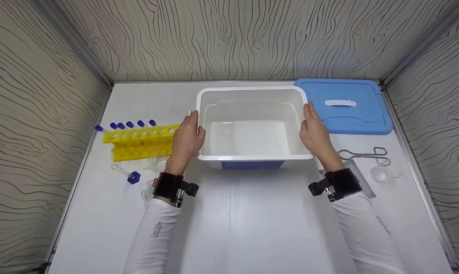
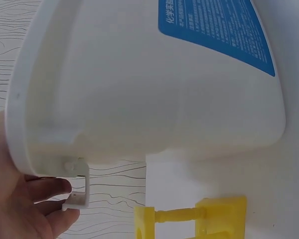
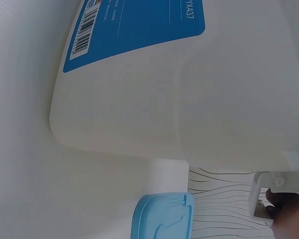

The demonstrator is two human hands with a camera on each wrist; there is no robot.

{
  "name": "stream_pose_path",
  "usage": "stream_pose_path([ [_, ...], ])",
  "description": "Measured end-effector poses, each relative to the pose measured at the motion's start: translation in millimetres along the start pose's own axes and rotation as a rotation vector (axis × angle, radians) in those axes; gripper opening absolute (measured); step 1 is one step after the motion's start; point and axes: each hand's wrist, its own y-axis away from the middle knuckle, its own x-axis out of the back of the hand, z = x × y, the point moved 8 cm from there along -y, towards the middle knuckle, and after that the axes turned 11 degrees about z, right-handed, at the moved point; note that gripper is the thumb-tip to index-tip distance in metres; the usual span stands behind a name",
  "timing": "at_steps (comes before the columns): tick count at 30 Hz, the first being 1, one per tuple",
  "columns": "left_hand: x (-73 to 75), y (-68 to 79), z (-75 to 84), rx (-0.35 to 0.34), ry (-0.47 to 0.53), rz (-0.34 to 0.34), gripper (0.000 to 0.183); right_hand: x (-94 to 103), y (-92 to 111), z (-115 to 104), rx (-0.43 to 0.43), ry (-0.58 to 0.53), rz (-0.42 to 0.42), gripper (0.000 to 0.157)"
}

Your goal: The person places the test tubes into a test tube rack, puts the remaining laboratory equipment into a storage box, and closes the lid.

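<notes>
An uncovered white plastic storage box point(image 1: 254, 157) stands upright at mid-table, its inside bare. A blue printed label point(image 1: 252, 164) covers part of its front wall. My left hand point(image 1: 187, 137) grips the box's left rim, thumb on top. In the left wrist view its fingers point(image 2: 50, 188) curl beneath the rim beside a white side latch point(image 2: 84, 184). At the opposite side my right hand point(image 1: 316, 133) holds the right rim. Another white latch point(image 3: 256, 196) shows by its fingertips in the right wrist view, where most of that hand is hidden.
Behind my right hand lies a blue lid point(image 1: 351, 121) with a white handle. Crucible tongs point(image 1: 362, 155) and round glassware point(image 1: 380, 174) are at right. On the left are a yellow test tube rack point(image 1: 134, 154), several blue-capped tubes point(image 1: 129, 124) and a small cylinder with a purple base point(image 1: 133, 177).
</notes>
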Motion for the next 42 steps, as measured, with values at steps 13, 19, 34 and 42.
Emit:
stream_pose_path([
  [13,27.1,3.0,-17.4,0.034,0.025,0.045,0.042,1.6,1.7,-0.4,0.002,-0.008,0.018,0.056],
  [19,30.9,6.5,-45.0,0.077,-0.053,-0.034,0.042,2.6,1.8,0.1,-0.002,-0.002,0.019,0.055],
  [34,44.3,22.9,-107.0,0.206,-0.254,-0.276,0.042,2.4,5.2,0.4,-0.004,-0.002,0.032,0.056],
  [42,51.5,22.5,-129.4,0.246,-0.315,-0.311,0.033,1.6,5.0,0.2,-0.015,-0.004,0.021,0.056],
])
